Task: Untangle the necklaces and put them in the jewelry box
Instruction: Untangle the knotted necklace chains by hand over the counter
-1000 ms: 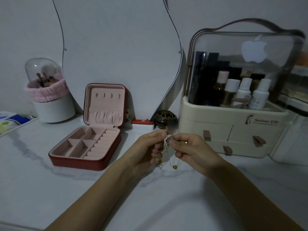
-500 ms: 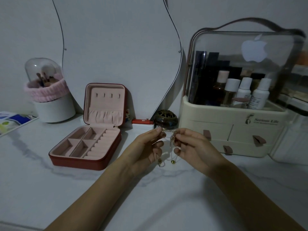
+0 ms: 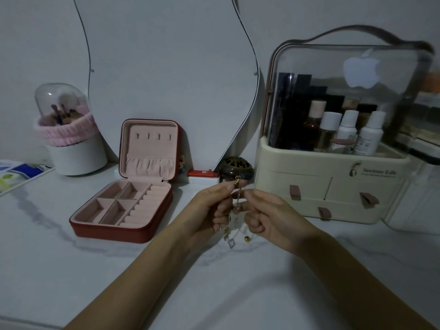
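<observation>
Necklaces (image 3: 234, 210), thin chains bunched together, hang between both hands above the desk (image 3: 71, 282), to the right of the jewelry box (image 3: 123, 210) and clear of it. Left hand (image 3: 209, 208) pinches the upper part of the chains between thumb and forefinger, with a small gold clasp showing above the fingertips; the remaining fingers are curled inward. Right hand (image 3: 273, 217) pinches the chains just beside the left hand's grip, its other fingers folded toward the palm. Loose loops and a small gold bead pendant dangle below the two hands; whether they touch the desk cannot be determined. Individual strands cannot be counted in the dim light. The jewelry box is red outside, pink inside, lid raised upright, with all visible compartments and ring rolls unoccupied. Behind the jewelry box stands a curved mirror (image 3: 166, 79). To the left of the jewelry box sits a white brush holder (image 3: 71, 148) with a pink band and clear dome. To the right of the jewelry box, past a small dark ornate pot (image 3: 235, 167), stands a cream cosmetics organizer (image 3: 333, 186) with a clear cover, bottles and drawers.
</observation>
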